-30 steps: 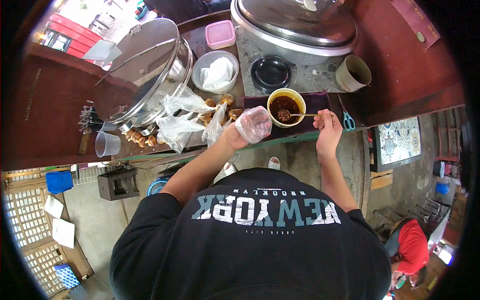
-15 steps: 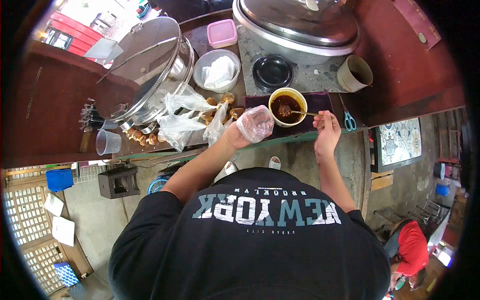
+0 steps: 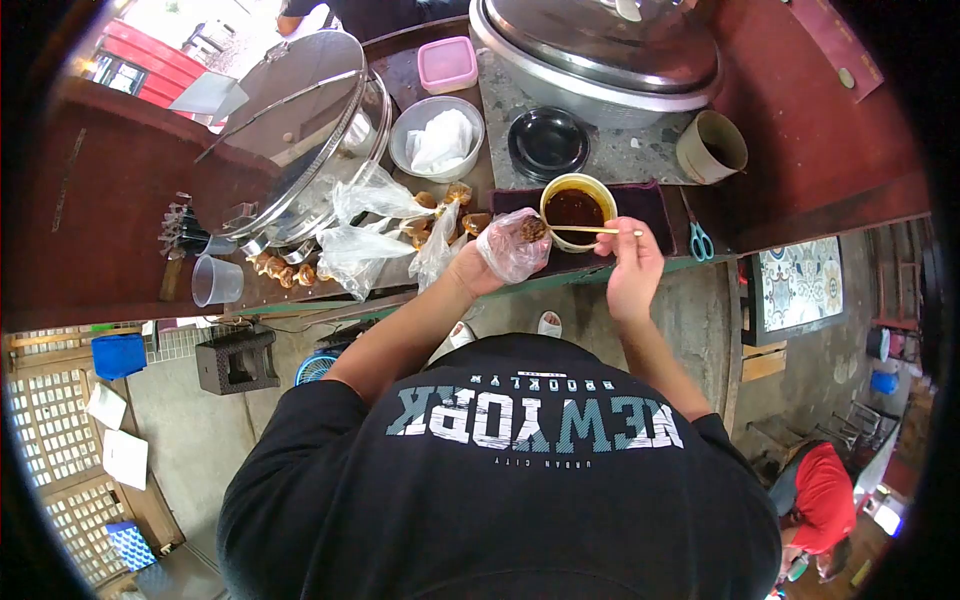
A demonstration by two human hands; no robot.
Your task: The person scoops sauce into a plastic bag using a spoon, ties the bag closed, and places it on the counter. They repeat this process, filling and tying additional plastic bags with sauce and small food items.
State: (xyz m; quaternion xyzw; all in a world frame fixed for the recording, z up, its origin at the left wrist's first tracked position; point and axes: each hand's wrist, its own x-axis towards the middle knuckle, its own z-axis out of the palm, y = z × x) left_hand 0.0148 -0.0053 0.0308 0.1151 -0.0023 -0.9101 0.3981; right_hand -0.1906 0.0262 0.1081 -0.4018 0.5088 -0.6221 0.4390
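Observation:
My left hand (image 3: pixel 478 270) is wrapped around a clear plastic bag (image 3: pixel 512 257), its mouth held apart. A long-handled spoon (image 3: pixel 585 230) is pinched between the fingers of my right hand (image 3: pixel 634 275). Chunky dark brown sauce (image 3: pixel 534 229) fills the spoon's end, at the mouth of the bag. Behind the handle stands a round, light tub (image 3: pixel 577 179) of dark, oily sauce, on a dark cloth (image 3: pixel 642 205). Left of the bag lie several knotted plastic bags (image 3: pixel 362 258) with brown contents in their corners.
A large lidded metal pot (image 3: pixel 600 85) stands at the back, with black dishes (image 3: pixel 549 142) before it. Scissors (image 3: pixel 700 240) lie right of the cloth. Leftward are a white-lined bowl (image 3: pixel 405 165), a pink-lidded container (image 3: pixel 447 64), a clear cup (image 3: pixel 217 282) and a glass-lidded pot (image 3: pixel 290 130).
The spoon has come up out of the tub and moved left to the bag's mouth, carrying sauce. My right hand has shifted left with it; my left hand stays nearly still.

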